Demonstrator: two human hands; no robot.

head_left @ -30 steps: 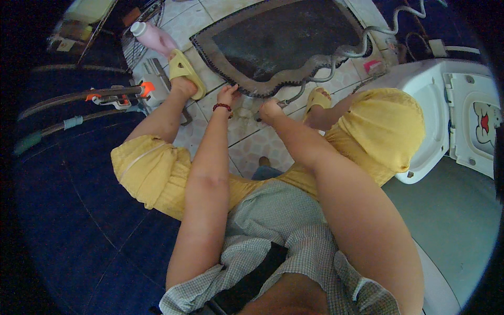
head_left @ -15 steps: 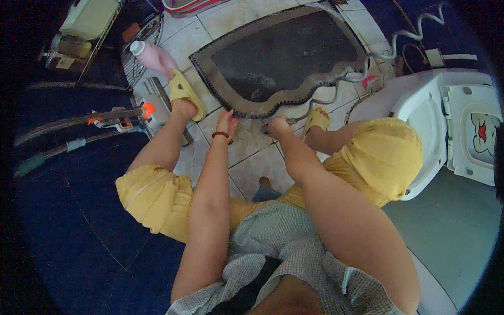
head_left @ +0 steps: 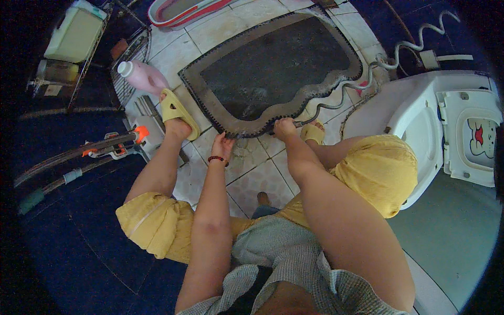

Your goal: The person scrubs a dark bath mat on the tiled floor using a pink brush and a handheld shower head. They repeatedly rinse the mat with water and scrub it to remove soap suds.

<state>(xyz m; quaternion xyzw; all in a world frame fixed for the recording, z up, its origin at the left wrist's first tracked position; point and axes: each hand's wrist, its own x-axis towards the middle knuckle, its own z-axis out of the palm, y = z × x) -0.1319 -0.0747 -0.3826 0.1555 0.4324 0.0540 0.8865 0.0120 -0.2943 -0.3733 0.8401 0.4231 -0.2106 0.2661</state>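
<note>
A dark grey floor mat with a lighter brown-grey border and a wavy right edge lies on wet tiles in front of me. My left hand, with a red bead bracelet on its wrist, has its fingers closed on the mat's near left edge. Just right of it, my right hand is wrapped round the handle of a hose sprayer, close to the mat's near edge. A grey flexible hose runs from that hand along the mat's right side. The sprayer's nozzle is mostly hidden, and I cannot make out any water stream.
My feet, in yellow slippers, stand either side of the near edge. A pink bottle and a mop are at left. Behind the mat sits a red-and-white basin. A white toilet with raised lid stands at right.
My right hand has come nearer to the mat's near edge with the hose. My left hand stays at that edge, its fingers now more closed on it. The whole view has shifted slightly.
</note>
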